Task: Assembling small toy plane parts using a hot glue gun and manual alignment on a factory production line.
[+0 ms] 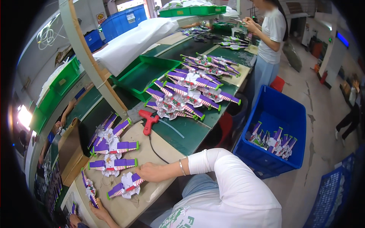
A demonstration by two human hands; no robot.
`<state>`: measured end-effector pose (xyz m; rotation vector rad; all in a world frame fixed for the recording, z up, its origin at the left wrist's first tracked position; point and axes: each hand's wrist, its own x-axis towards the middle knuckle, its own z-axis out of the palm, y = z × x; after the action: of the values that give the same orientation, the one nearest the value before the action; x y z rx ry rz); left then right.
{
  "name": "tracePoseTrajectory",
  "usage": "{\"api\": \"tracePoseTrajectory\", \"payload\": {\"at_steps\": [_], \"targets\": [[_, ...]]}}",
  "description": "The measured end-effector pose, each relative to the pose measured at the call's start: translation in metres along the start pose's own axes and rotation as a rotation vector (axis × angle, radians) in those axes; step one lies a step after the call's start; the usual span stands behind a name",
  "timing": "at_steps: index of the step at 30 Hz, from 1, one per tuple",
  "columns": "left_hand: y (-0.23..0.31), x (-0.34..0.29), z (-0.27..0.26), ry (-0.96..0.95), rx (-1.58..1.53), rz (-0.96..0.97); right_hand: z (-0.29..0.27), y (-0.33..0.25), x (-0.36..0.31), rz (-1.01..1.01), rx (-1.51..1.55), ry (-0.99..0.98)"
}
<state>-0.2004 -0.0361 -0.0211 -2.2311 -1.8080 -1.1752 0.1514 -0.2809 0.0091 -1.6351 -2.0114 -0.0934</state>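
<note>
My left hand (99,211) is closed on the lower end of a purple, white and green toy wing piece (89,189), which stands edge-on to the view. My right hand (151,172) reaches across the beige work board and grips the right wing tip of another toy wing piece (127,185), with purple panels, a white middle and striped edges. Its fingertips are partly hidden. Just beyond, a further wing piece (110,162) lies flat, and several more lie in an overlapping row (107,138) behind it.
A red hot glue gun (148,121) with a black cord lies beyond the board. Wing pieces (190,91) are heaped on the green table, beside a green tray (131,85). A blue bin (243,150) with more pieces stands right. A co-worker (272,41) stands far; another's hand (75,219) shows lower left.
</note>
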Motion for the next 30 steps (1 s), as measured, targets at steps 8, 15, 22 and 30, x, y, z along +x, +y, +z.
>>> {"api": "tracePoseTrajectory", "payload": {"at_steps": [8,15,22,30], "targets": [[0.117,-0.046,-0.031,-0.290,-0.390,0.091,0.014,0.004,-0.004,0.108,-0.106,0.032],[0.143,-0.095,-0.007,-0.524,-0.732,0.017,0.006,-0.002,-0.006,0.046,-0.095,-0.035],[0.143,-0.077,-0.008,-0.590,-0.882,0.076,0.002,-0.008,-0.004,-0.009,-0.099,-0.066],[0.160,-0.055,-0.025,-1.078,-0.978,-0.111,-0.007,0.005,-0.002,-0.099,-0.219,-0.210]]}}
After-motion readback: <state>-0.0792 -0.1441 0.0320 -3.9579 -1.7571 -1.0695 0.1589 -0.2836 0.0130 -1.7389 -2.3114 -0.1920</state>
